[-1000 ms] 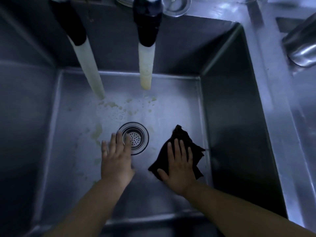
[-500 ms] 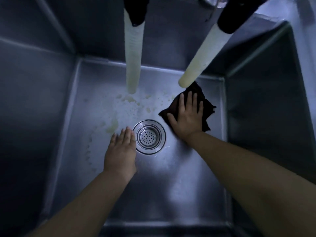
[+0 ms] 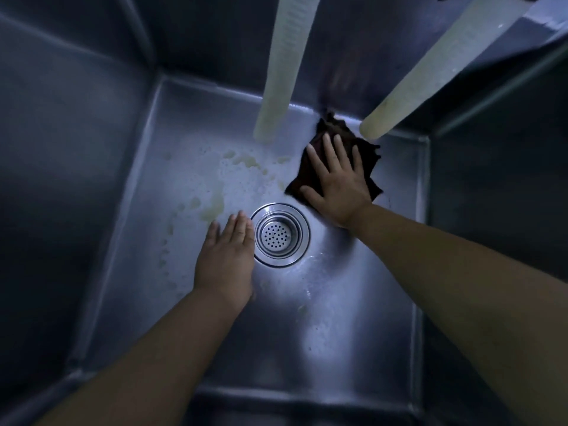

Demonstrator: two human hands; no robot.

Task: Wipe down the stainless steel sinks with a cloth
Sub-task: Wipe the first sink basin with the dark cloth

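Stainless sink [image 3: 123, 192], single basin viewed from above.

Contents: dark cloth [image 3: 367, 155] at far right of basin floor, near back wall; drain strainer [image 3: 279, 234] at centre; yellowish residue patch [image 3: 233, 176] left of cloth; two pale hoses [image 3: 285, 63] hanging in from above.

Right hand [image 3: 336, 182]: grip flat, fingers spread, pressing cloth to floor.

Left hand [image 3: 226, 256]: grip flat, empty, resting beside strainer.

Risks, judged: cloth bunching under palm, leaving streaks; residue smeared toward strainer; forearm knocking right hose.
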